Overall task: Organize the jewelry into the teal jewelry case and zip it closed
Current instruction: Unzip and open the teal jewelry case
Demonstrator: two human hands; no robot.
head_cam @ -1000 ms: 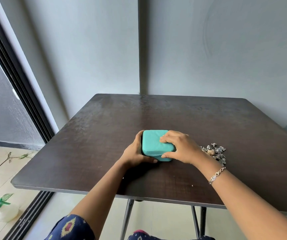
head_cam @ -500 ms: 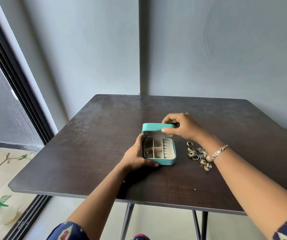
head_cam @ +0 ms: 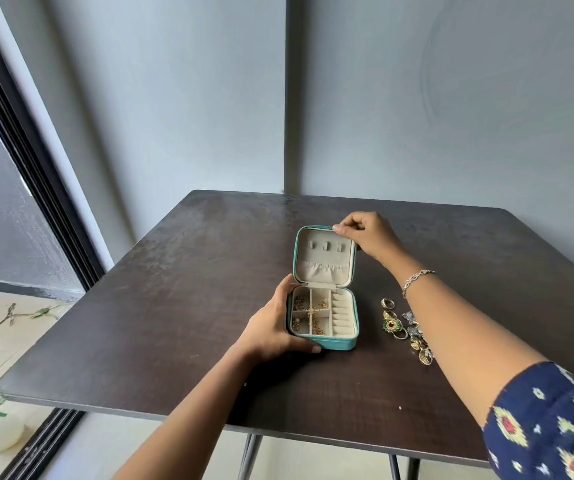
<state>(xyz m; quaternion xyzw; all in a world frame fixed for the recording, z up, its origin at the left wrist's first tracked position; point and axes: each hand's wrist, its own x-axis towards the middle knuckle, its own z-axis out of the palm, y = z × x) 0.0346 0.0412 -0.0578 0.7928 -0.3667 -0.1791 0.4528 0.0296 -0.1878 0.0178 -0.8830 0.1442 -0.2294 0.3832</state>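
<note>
The teal case (head_cam: pixel 335 344) lies open on the table (head_cam: pixel 174 306). The left hand (head_cam: pixel 271 327) curls round its left side; the right hand (head_cam: pixel 365 233) pinches the lid (head_cam: pixel 325 258) at its far corner. Loose jewelry (head_cam: pixel 406 327) lies just right of the case.

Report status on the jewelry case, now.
Left hand grips teal case. Right hand pinches open lid. Loose jewelry on table, right of case. Nothing between.

The open teal fabric jewelry case (head_cam: pixel 334 342) fills the gap between the hands, its tray reachable from above. Its raised lid (head_cam: pixel 323 258), pinched by the right hand (head_cam: pixel 365 233), blocks the far side, and the left hand (head_cam: pixel 271 327) covers the case's left wall. A loose heap of gold and silver rings (head_cam: pixel 405 327) lies beside the right forearm. Left of the left hand, the dark brown wooden bench (head_cam: pixel 174 289) gives open room.
</note>
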